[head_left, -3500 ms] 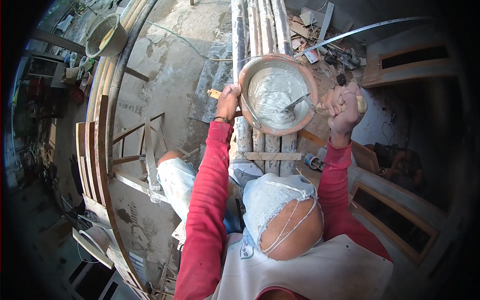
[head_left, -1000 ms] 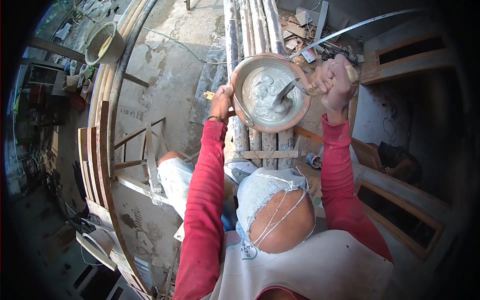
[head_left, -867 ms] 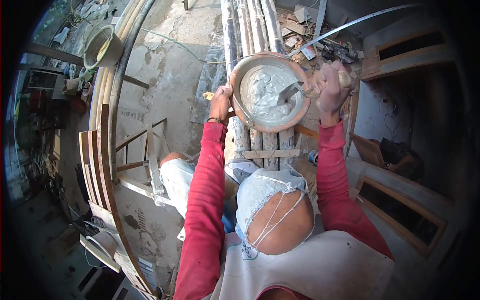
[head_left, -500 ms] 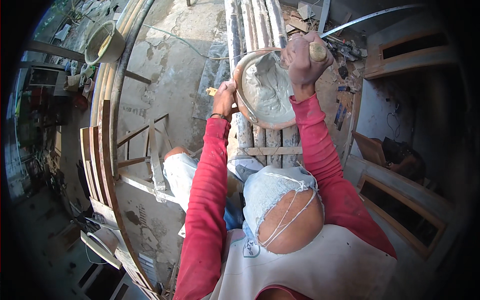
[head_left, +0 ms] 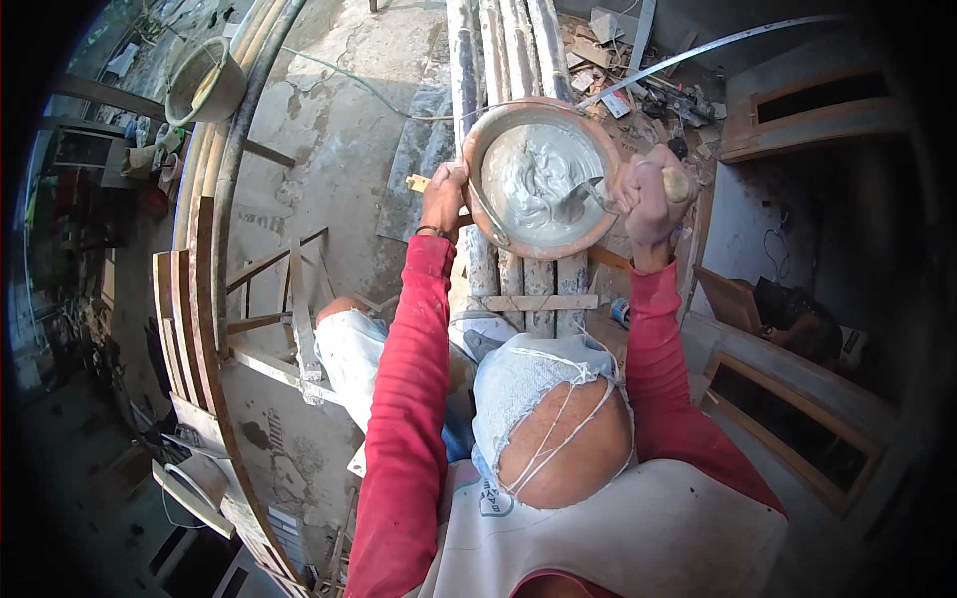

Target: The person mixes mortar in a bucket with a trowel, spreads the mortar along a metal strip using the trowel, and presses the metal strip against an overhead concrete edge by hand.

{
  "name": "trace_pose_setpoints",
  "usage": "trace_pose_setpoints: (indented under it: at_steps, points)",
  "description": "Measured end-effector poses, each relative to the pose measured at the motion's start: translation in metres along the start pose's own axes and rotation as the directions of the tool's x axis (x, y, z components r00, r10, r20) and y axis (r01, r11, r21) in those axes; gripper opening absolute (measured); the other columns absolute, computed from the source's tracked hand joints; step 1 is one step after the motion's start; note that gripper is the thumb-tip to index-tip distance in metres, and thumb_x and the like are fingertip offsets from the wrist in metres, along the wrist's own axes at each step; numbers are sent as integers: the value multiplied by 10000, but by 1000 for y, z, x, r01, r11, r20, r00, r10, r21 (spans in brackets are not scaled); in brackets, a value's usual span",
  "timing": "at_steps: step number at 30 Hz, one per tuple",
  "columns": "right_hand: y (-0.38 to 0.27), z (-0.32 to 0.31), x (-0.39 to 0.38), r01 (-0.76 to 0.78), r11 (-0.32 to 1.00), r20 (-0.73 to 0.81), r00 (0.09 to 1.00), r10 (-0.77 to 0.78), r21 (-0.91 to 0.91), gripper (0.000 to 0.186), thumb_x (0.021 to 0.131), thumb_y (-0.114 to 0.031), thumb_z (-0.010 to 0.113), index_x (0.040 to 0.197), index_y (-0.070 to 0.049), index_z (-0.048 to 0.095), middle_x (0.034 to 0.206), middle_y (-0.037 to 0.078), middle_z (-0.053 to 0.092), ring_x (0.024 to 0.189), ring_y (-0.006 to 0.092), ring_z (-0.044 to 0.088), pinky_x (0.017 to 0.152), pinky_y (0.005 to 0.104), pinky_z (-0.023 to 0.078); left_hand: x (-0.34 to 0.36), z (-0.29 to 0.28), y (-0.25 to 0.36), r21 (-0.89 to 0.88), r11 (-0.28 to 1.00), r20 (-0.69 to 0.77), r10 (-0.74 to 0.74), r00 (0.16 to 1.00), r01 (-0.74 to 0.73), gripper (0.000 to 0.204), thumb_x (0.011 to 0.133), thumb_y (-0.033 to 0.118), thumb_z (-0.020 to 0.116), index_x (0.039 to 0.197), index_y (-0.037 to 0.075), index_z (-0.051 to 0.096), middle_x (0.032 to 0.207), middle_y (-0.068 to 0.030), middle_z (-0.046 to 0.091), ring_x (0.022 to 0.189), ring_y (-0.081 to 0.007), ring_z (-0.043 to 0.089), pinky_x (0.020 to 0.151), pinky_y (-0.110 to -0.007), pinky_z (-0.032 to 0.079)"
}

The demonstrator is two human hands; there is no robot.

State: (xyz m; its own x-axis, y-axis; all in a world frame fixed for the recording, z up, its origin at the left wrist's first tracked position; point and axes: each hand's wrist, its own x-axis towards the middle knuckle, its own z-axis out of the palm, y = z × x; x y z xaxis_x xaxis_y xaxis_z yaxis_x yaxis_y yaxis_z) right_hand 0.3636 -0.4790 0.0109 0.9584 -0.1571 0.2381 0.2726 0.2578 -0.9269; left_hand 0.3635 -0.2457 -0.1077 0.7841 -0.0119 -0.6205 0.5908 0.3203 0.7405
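A round, terracotta-coloured bucket [head_left: 565,248] with a wire handle stands on bamboo poles in front of me. Wet grey mortar [head_left: 513,179] fills much of it, its surface swirled. My left hand [head_left: 442,202] is closed on the bucket's left rim. Beside its fingers a small yellow piece [head_left: 418,183] pokes out; I cannot make out what it is. At the bucket's right side, my right hand [head_left: 646,202] grips a trowel [head_left: 590,187] by its rounded wooden handle. The blade's tip dips into the mortar, and the rest of the blade is visible above it.
Bamboo poles [head_left: 495,55] run away from me under the bucket, with a wooden crosspiece [head_left: 538,302] nearer me. Another bucket [head_left: 221,98] is at the upper left, by a bamboo rail. Scrap wood and debris [head_left: 598,50] lie at the upper right. Wooden frames [head_left: 793,429] stand on the right.
My right hand has moved right and toward me with the trowel, from over the bucket's far right rim to beside it. The blade now shows. My left hand stays on the rim.
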Motion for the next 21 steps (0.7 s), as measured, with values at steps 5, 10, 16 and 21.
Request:
trace_pose_setpoints:
  at_steps: [5, 10, 16, 21]
  points:
    - [87, 37, 45, 174, 940, 8, 984, -179, -293, 236, 806, -26, 547, 605, -55, 426, 519, 7, 449, 430, 72, 417, 399, 242, 336, 28, -6, -16, 46, 997, 0, 56, 998, -56, 287, 955, 306, 441, 1188, 153, 509, 1138, -26, 506, 1061, -242, 546, 843, -521, 494]
    - [9, 63, 62, 261, 965, 81, 962, -259, -14, 236, 788, -52, 581, 596, -42, 444, 517, -15, 463, 460, 63, 428, 421, 257, 354, 2, -2, -2, 7, 1000, -8, -10, 1000, 10, 243, 942, 301, 455, 1119, 146, 516, 1105, -11, 512, 1018, -215, 551, 810, -502, 508]
    - [87, -3, 27, 172, 854, -190, 936, -298, -490, 248, 819, -52, 548, 592, -30, 451, 525, -6, 480, 438, 82, 449, 430, 267, 378, 26, 3, -20, 46, 997, 19, 60, 998, -61, 240, 940, 285, 449, 1123, 150, 524, 1055, -14, 520, 975, -213, 562, 770, -486, 521]
    - [-29, 11, 8, 49, 998, -57, 997, -47, 40, 272, 843, -17, 468, 592, -62, 375, 493, 7, 404, 395, 82, 374, 403, 272, 359, 3, -5, -3, -6, 1000, -17, -2, 1000, 2, 249, 933, 297, 451, 1127, 157, 522, 1079, -25, 516, 1012, -236, 557, 785, -501, 504]
